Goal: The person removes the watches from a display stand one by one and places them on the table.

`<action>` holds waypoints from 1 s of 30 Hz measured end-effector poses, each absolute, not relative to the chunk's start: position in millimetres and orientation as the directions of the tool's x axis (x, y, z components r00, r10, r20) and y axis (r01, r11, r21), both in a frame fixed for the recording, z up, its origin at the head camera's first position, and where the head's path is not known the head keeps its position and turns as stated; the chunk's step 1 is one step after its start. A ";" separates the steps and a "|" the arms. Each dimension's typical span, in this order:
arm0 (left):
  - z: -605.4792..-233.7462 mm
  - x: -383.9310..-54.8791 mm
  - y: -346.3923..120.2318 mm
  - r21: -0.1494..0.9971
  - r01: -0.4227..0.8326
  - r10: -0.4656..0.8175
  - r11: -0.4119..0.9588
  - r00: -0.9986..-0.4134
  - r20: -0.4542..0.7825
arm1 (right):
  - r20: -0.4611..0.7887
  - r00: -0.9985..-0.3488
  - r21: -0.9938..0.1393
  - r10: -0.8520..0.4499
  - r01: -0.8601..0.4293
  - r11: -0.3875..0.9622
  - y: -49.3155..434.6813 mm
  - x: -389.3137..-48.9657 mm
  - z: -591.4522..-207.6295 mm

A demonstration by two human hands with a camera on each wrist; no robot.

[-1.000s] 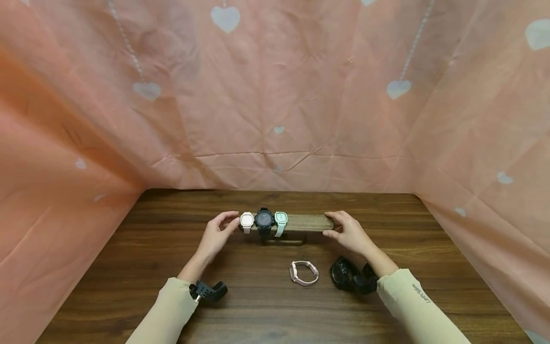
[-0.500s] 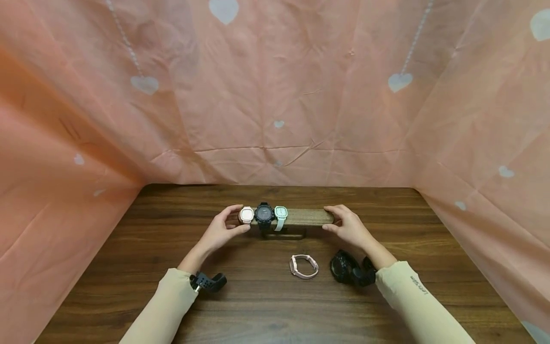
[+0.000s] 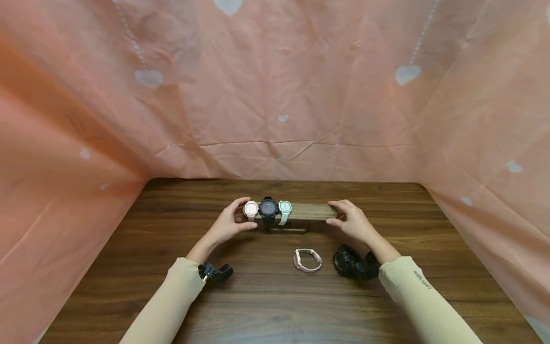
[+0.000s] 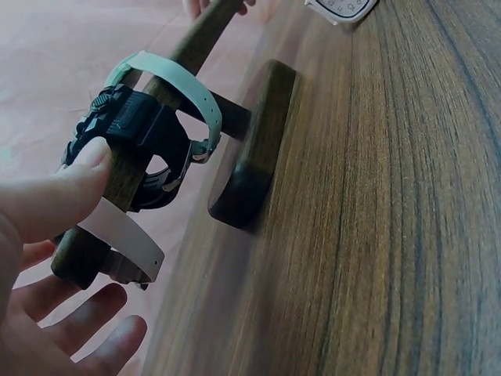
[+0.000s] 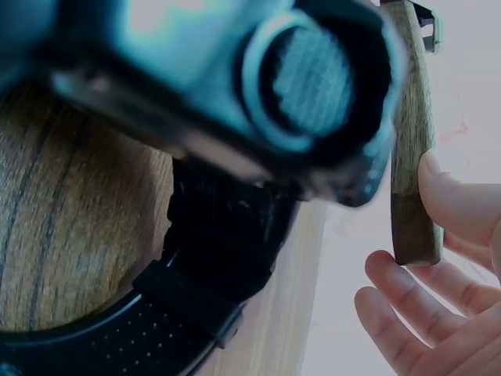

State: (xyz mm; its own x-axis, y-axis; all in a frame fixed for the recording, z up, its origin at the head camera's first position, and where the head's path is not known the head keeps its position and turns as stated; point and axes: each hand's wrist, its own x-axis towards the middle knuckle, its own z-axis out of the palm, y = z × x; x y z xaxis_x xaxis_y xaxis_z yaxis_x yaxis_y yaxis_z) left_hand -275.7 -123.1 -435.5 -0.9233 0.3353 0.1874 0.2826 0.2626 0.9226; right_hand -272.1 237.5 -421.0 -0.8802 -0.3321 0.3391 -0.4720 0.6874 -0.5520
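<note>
A wooden T-bar watch stand (image 3: 313, 211) carries three watches side by side at its left: a white watch (image 3: 251, 209), a black watch (image 3: 269, 207) and a mint-green watch (image 3: 285, 207). My left hand (image 3: 227, 224) holds the bar's left end around the white watch. In the left wrist view its thumb lies over the bar close to the black watch, fingers behind and below. My right hand (image 3: 354, 223) holds the bare right end between thumb and fingers; the right wrist view shows the thumb (image 5: 450, 196) on the wood.
A pale pink watch (image 3: 307, 261) lies on its side before the stand. Right of it rests a bulky black watch (image 3: 345, 261), close to the right wrist camera. Pink cloth (image 3: 283, 86) hangs behind and beside the brown table (image 3: 275, 301).
My left hand has slid right, its thumb now in front of the white watch. My right hand keeps its place at the bar's end. The head view has tilted down slightly.
</note>
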 end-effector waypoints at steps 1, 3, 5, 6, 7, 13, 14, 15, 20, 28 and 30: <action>-439.5 -278.8 -123.0 0.923 0.284 0.336 0.260 -0.923 0.190 | 0.340 -0.881 -0.552 -0.330 -0.471 0.688 237.9 -271.8 -420.5; -444.8 -283.0 -122.3 0.923 0.288 0.335 0.257 -0.922 0.194 | 0.344 -0.880 -0.549 -0.327 -0.470 0.691 238.6 -271.7 -419.5; -446.0 -283.6 -121.4 0.920 0.289 0.329 0.265 -0.924 0.196 | 0.341 -0.883 -0.548 -0.324 -0.466 0.694 238.9 -271.1 -418.6; -446.6 -283.5 -121.0 0.919 0.290 0.328 0.268 -0.924 0.196 | 0.337 -0.884 -0.550 -0.323 -0.463 0.695 239.0 -270.7 -418.5; -446.7 -282.8 -120.8 0.917 0.290 0.325 0.274 -0.925 0.195 | 0.330 -0.887 -0.551 -0.324 -0.459 0.697 239.0 -270.0 -418.4; -446.5 -279.3 -117.8 0.908 0.303 0.324 0.288 -0.923 0.206 | 0.306 -0.899 -0.569 -0.313 -0.436 0.697 240.0 -264.9 -420.5; -446.8 -279.0 -117.0 0.909 0.305 0.324 0.284 -0.923 0.208 | 0.308 -0.899 -0.571 -0.312 -0.437 0.695 240.2 -264.1 -420.9; -447.3 -278.7 -116.4 0.910 0.306 0.325 0.280 -0.922 0.210 | 0.313 -0.898 -0.571 -0.309 -0.438 0.695 240.5 -263.3 -421.5; -451.2 -277.2 -114.2 0.917 0.295 0.338 0.268 -0.920 0.198 | 0.318 -0.900 -0.578 -0.297 -0.432 0.692 241.6 -259.5 -426.1; -451.3 -277.7 -118.9 0.949 0.252 0.371 0.190 -0.913 0.168 | 0.304 -0.905 -0.592 -0.299 -0.425 0.684 238.8 -256.5 -429.7; -450.9 -279.8 -120.1 0.950 0.254 0.373 0.180 -0.912 0.173 | 0.311 -0.904 -0.591 -0.295 -0.427 0.684 237.6 -258.0 -429.1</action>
